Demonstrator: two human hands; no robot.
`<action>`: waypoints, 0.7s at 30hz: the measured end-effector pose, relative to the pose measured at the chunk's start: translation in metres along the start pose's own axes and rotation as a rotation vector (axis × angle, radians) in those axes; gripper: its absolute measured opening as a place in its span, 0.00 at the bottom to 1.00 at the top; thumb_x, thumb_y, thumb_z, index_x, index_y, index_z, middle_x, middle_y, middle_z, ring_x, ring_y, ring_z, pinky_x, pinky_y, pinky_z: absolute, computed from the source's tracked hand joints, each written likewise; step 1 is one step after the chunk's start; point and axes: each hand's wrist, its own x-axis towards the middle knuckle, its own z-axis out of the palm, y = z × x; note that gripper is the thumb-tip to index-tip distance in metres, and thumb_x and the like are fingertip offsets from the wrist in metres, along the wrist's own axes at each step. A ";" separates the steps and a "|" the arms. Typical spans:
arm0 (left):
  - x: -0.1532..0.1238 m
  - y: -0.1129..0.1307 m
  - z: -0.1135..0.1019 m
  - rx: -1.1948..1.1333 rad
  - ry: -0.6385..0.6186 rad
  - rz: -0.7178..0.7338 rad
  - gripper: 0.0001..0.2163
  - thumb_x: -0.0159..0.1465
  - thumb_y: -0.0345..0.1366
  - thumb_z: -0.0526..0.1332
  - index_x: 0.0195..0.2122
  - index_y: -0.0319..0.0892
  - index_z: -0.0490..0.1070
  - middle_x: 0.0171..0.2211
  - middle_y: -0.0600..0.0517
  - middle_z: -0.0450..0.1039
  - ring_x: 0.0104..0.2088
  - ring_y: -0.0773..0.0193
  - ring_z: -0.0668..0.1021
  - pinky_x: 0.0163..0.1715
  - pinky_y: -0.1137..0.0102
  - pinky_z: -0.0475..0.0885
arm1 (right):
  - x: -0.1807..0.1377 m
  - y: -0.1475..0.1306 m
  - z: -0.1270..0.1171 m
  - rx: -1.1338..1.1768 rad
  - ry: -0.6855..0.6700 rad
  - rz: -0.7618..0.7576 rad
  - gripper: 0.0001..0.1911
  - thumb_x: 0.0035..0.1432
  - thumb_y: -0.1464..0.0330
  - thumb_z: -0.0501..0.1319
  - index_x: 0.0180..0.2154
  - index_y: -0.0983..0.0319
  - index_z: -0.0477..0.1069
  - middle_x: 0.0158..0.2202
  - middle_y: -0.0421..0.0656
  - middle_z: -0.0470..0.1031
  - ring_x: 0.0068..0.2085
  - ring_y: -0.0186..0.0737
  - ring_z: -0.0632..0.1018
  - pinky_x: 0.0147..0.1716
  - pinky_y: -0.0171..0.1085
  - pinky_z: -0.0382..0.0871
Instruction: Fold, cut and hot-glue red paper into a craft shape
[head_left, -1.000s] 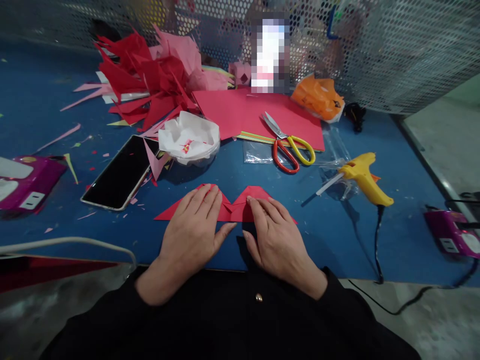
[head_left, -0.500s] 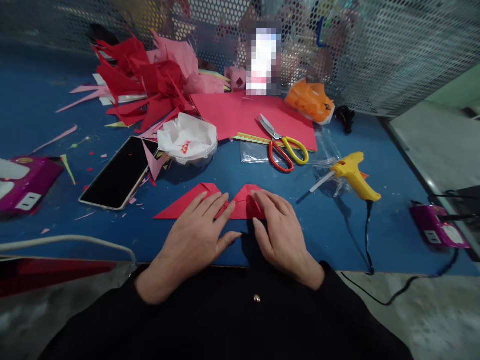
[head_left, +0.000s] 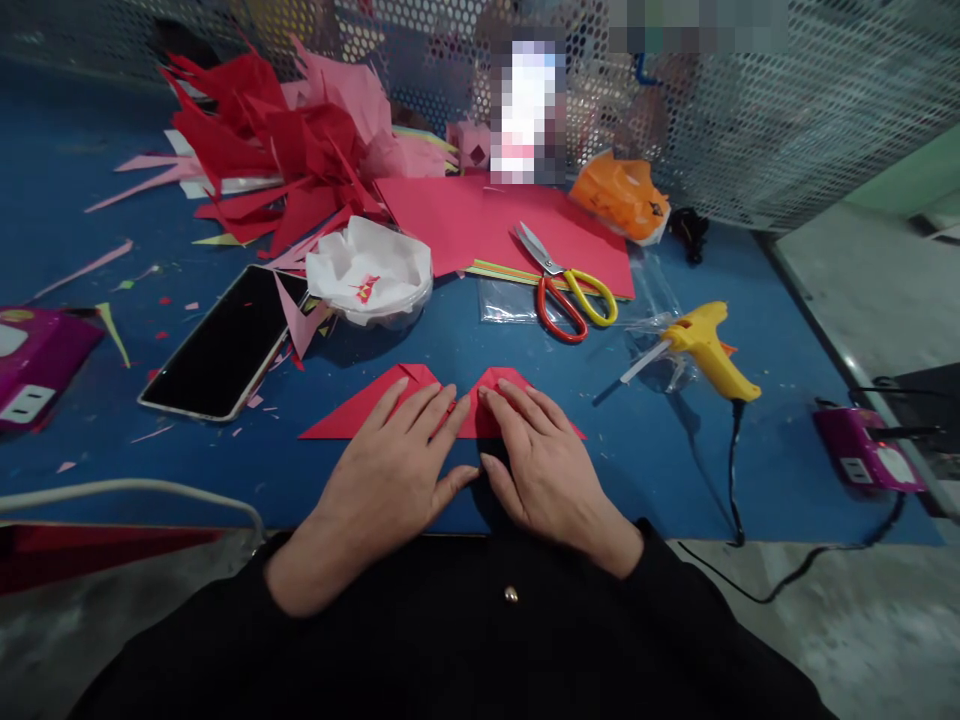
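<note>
A folded piece of red paper [head_left: 352, 410] lies flat on the blue table [head_left: 90, 400] near its front edge. My left hand [head_left: 390, 470] rests on the paper's middle, fingers stretched out flat and pressing down. My right hand [head_left: 536, 465] lies beside it on the paper's right half, fingers also flat and together. The fingertips of both hands nearly meet over the paper's centre fold. Most of the paper's middle is hidden under my hands.
Behind the paper: a black phone [head_left: 217, 345], a bowl with white plastic [head_left: 371, 275], red-and-yellow scissors [head_left: 570, 290] on red card sheets [head_left: 465, 220], a yellow glue gun [head_left: 709, 345] with cord, red and pink scraps [head_left: 277, 150], an orange bag [head_left: 619, 195]. Purple devices [head_left: 862, 455] sit at both sides.
My right hand slid left along the paper, so its fingertips now lie close to my left hand's. The left hand stayed pressed on the paper. The view shifted slightly.
</note>
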 end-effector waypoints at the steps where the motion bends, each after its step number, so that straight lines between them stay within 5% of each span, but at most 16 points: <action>1: 0.001 0.000 0.000 -0.001 0.002 0.000 0.25 0.71 0.46 0.52 0.61 0.32 0.67 0.60 0.38 0.70 0.59 0.44 0.72 0.61 0.49 0.62 | -0.001 0.000 -0.001 0.000 0.043 0.028 0.25 0.68 0.64 0.51 0.58 0.75 0.65 0.57 0.56 0.75 0.61 0.54 0.71 0.62 0.51 0.62; 5: 0.002 0.000 0.001 0.002 0.022 0.004 0.26 0.71 0.47 0.52 0.61 0.31 0.68 0.59 0.38 0.71 0.58 0.44 0.73 0.60 0.49 0.63 | -0.005 0.002 -0.004 -0.021 0.205 0.200 0.17 0.69 0.68 0.51 0.52 0.68 0.71 0.48 0.50 0.81 0.55 0.50 0.76 0.58 0.51 0.65; 11: 0.000 0.000 0.000 -0.003 0.020 0.003 0.25 0.71 0.46 0.52 0.61 0.31 0.68 0.60 0.38 0.71 0.58 0.44 0.73 0.60 0.49 0.63 | 0.002 0.001 0.000 -0.068 -0.034 0.090 0.35 0.70 0.54 0.49 0.65 0.76 0.56 0.65 0.57 0.66 0.68 0.56 0.61 0.65 0.52 0.55; 17: 0.001 0.001 0.000 0.008 0.024 -0.002 0.24 0.71 0.45 0.53 0.60 0.32 0.68 0.59 0.38 0.71 0.59 0.45 0.72 0.61 0.50 0.63 | 0.000 0.003 0.006 -0.185 0.088 0.376 0.34 0.71 0.54 0.46 0.62 0.77 0.60 0.60 0.61 0.71 0.66 0.62 0.64 0.63 0.57 0.54; 21: 0.001 0.001 0.000 0.008 0.026 -0.006 0.24 0.71 0.45 0.53 0.60 0.32 0.69 0.59 0.38 0.71 0.58 0.45 0.73 0.61 0.50 0.63 | 0.001 0.004 0.004 -0.140 0.010 0.199 0.38 0.70 0.52 0.46 0.66 0.78 0.54 0.66 0.59 0.63 0.69 0.59 0.59 0.65 0.53 0.54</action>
